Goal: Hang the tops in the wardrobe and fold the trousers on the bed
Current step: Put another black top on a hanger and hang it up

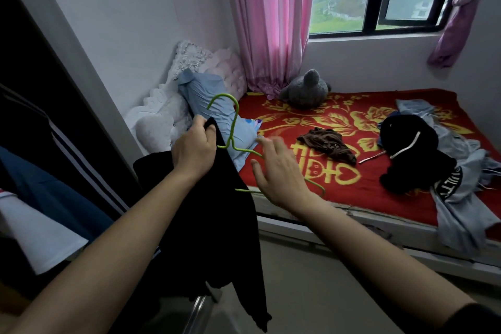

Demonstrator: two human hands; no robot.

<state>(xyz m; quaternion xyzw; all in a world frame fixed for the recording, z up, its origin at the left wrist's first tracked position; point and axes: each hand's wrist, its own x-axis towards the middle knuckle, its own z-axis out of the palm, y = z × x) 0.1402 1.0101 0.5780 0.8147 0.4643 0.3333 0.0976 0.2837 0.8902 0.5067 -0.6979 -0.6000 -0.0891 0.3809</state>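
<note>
Left hand (193,149) grips the top (217,225), half on a green hanger (234,123), just off the bed's (366,198) near edge. Right hand (279,171), fingers spread, hovers over that edge beside the hanger.

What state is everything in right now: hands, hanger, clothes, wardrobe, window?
left hand: grips the black top.
right hand: open, blurred, by the hanger.
hanger: half inside the black top, one shoulder bare.
black top: hanging from the left hand.
brown garment: crumpled on the bed.
black garment: heaped on the bed.
grey garment: draped over the bed's edge.
wardrobe: open, clothes inside.
window: one pane seems ajar.
</note>
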